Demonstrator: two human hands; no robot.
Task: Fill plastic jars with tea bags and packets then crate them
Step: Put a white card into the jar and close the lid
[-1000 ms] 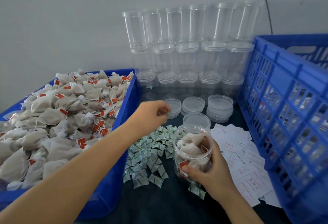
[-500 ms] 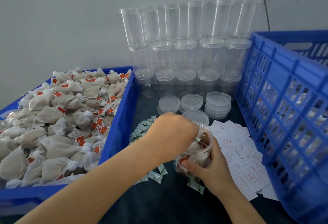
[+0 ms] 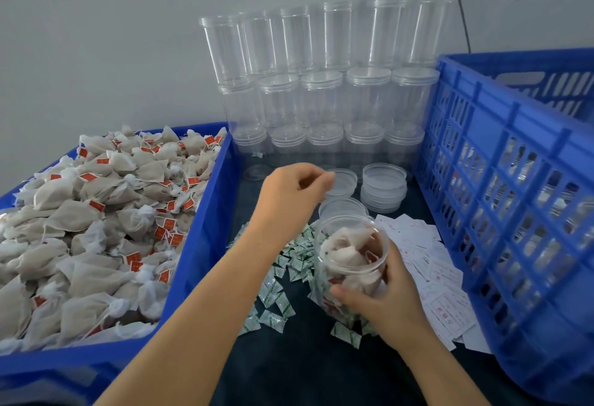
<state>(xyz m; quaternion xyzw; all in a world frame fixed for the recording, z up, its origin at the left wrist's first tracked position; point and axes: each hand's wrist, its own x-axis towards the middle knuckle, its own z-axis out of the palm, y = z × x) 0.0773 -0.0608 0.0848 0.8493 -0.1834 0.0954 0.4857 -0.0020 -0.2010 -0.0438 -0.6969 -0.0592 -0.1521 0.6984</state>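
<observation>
Red print is seen on the white paper slips (image 3: pixel 430 264) and on the red tags of the tea bags (image 3: pixel 96 212), but none of it can be read; green markings on the small packets (image 3: pixel 283 264) are equally illegible.

The jar (image 3: pixel 348 261) is clear plastic, round, open at the top and without a lid. It is held upright on the dark cloth by the right hand (image 3: pixel 385 302), whose thumb and fingers are curled round its lower wall. Pale mesh tea bags with red tags are seen packed inside it up to near the rim.

The left hand (image 3: pixel 292 193) is raised beyond and to the left of the held jar, at the loose lids (image 3: pixel 382 185). Its fingertips are drawn together at the edge of one lid; whether the lid is actually pinched cannot be told.

To the left of the held jar, a blue bin (image 3: pixel 205 245) is heaped with tea bags. The green-and-white packets are scattered on the cloth between that bin and the jar, some lying against its base. The paper slips are spread just to the right of the gripping hand. Further right stands a blue slatted crate (image 3: pixel 514 180). Behind the lids, empty clear jars (image 3: pixel 324 90) are stacked in rows against the wall.
</observation>
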